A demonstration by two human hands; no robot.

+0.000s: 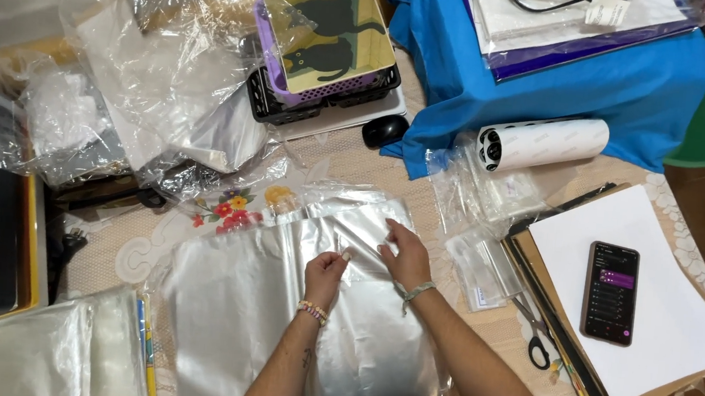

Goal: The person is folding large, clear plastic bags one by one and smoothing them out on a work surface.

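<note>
A stack of clear plastic bags (231, 298) lies on the table in front of me. My left hand (325, 273) pinches the upper edge of the top bag near its middle. My right hand (406, 255) rests flat on the same bag just to the right, fingers spread toward its top corner. Both wrists wear bead bracelets.
A phone (610, 292) lies on white paper (615, 335) over a clipboard at right, with scissors (533, 332) beside it. A white roll (543, 143) lies against blue cloth (553, 80). A purple box (325, 36) in a black basket stands behind; loose plastic wrap (149, 75) is piled at left.
</note>
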